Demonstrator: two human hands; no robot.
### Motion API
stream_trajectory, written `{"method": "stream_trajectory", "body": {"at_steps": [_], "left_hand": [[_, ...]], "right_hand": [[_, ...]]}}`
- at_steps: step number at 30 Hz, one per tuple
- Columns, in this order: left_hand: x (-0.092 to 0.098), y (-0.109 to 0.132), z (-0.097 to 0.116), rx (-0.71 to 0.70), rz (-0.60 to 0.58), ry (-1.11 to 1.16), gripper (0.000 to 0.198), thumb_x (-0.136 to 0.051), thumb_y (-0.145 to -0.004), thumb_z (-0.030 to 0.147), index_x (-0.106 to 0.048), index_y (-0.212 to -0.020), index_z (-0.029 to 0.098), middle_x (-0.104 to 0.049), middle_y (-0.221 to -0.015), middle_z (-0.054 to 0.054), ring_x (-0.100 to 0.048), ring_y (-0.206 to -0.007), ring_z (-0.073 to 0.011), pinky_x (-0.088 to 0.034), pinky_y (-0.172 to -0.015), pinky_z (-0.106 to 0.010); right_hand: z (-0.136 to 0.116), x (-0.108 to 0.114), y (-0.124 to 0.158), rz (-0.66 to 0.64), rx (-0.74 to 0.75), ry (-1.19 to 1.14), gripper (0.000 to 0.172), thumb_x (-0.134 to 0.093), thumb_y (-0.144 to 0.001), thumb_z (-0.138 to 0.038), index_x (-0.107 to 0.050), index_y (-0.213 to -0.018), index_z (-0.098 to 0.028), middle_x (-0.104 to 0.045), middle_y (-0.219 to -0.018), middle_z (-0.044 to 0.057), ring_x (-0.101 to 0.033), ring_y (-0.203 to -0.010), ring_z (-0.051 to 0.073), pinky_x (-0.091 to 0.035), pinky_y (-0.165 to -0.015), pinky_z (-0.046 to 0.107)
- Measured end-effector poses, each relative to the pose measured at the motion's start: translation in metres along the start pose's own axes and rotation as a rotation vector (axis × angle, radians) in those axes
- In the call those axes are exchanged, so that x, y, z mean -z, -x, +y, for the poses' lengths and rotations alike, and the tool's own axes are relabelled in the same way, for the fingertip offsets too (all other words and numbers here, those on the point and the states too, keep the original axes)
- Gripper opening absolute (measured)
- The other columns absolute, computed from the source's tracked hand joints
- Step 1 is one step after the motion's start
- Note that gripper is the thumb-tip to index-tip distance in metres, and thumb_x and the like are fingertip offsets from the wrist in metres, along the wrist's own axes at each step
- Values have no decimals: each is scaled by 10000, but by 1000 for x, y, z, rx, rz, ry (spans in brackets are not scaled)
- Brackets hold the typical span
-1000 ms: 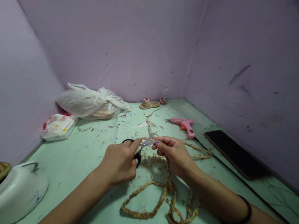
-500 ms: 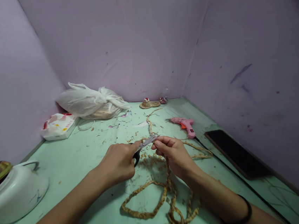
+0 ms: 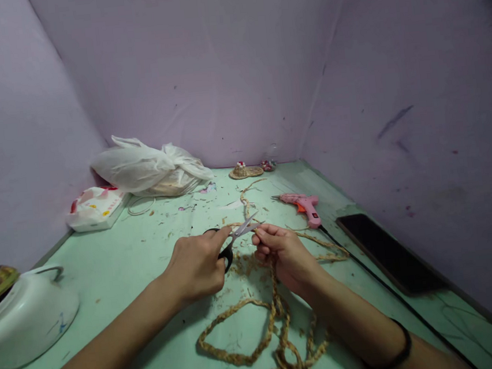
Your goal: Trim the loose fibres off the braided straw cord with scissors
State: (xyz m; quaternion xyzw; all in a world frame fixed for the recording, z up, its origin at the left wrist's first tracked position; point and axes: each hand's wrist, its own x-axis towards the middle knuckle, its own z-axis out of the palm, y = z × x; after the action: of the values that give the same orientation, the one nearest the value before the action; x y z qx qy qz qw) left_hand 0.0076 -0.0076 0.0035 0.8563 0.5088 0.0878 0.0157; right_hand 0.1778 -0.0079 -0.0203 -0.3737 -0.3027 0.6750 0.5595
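Observation:
My left hand is closed on the black handles of a pair of scissors. The blades are spread and point right, their tips beside the fingertips of my right hand. That hand pinches a braided straw cord near one end. From below my right fingers the cord hangs to the table and lies there in loose loops. The pinched end itself is mostly hidden by the fingers and blades. Behind the blades another thin strand of braid runs away from me on the table.
A pink glue gun with a black cable lies to the right, beside a dark phone. Further back stand a small woven straw piece and a white plastic bag. A tissue pack and white bowl are left. Straw scraps litter the green table.
The scissor blades have spread from nearly closed to wide apart. My right hand has shifted very slightly, still pinching the cord.

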Motion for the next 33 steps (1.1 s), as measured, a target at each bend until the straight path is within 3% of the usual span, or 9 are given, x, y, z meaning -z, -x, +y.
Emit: {"method": "stream_trajectory", "body": {"at_steps": [6, 10, 13, 17, 21, 23, 28, 30, 33], "left_hand": [[-2, -3, -2, 68, 8, -12, 517, -412, -710, 170, -430, -1206, 311, -657, -935, -12, -603, -836, -198, -403, -641, -264], [3, -9, -21, 290, 74, -21, 349, -392, -746, 264, -533, -1064, 300, -665, -859, -29, -604, -785, -236, -396, -588, -288], [4, -13, -44, 440, -6, -123, 316, -400, -731, 317, -575, -984, 245, -658, -854, -89, -595, -775, -282, -376, -526, -297], [2, -15, -70, 462, -148, -205, 222, -434, -682, 257, -614, -772, 166, -647, -836, -153, -593, -749, -288, -361, -499, -295], [7, -14, -69, 446, -160, -187, 191, -440, -690, 242, -611, -677, 158, -646, -757, -134, -593, -699, -253, -362, -501, -285], [11, -14, -57, 469, -115, 75, 270, -402, -753, 311, -617, -724, 150, -647, -778, -126, -587, -677, -219, -371, -486, -266], [7, -20, -25, 550, -190, 1462, 368, -413, -803, 422, -590, -917, 120, -649, -862, -110, -471, -446, -61, -315, -361, -173], [4, -22, -23, 598, -27, 1724, 223, -479, -791, 282, -594, -867, 106, -636, -775, -76, -416, -403, -25, -284, -340, -142], [3, -22, -27, 573, 167, 1839, 116, -520, -748, 130, -609, -801, 79, -595, -669, -39, -435, -414, -20, -301, -350, -126]], "right_hand": [[-1, 1, 0, 5, -22, 41, 175, -693, -576, -235, -594, -690, -146, -556, -574, -22, -367, -435, 49, -271, -451, 215], [-1, 4, -4, 54, -28, -5, 181, -690, -564, -226, -598, -705, -158, -559, -583, -25, -407, -464, 63, -292, -468, 215], [-2, 5, -7, 60, -16, -40, 182, -689, -560, -221, -595, -704, -162, -570, -604, -20, -425, -483, 66, -303, -478, 211], [-2, 4, -6, 41, 5, -58, 200, -694, -553, -217, -601, -720, -159, -573, -618, -17, -430, -495, 65, -324, -502, 210], [-2, 2, -3, 23, 43, -33, 182, -691, -568, -219, -596, -713, -163, -572, -626, -11, -438, -510, 71, -326, -514, 220], [0, 1, -1, 8, 72, 2, 173, -683, -589, -235, -594, -721, -167, -575, -630, -10, -447, -524, 77, -330, -527, 223], [6, -3, 5, -67, 107, 184, 191, -667, -636, -284, -593, -765, -164, -615, -649, 2, -467, -559, 89, -354, -567, 228], [10, -4, 7, -108, 81, 263, 217, -681, -625, -302, -594, -760, -155, -630, -643, 11, -483, -559, 95, -365, -571, 230], [15, -5, 7, -135, 18, 307, 250, -691, -618, -329, -594, -764, -150, -638, -637, 14, -503, -533, 94, -372, -550, 226]]}}
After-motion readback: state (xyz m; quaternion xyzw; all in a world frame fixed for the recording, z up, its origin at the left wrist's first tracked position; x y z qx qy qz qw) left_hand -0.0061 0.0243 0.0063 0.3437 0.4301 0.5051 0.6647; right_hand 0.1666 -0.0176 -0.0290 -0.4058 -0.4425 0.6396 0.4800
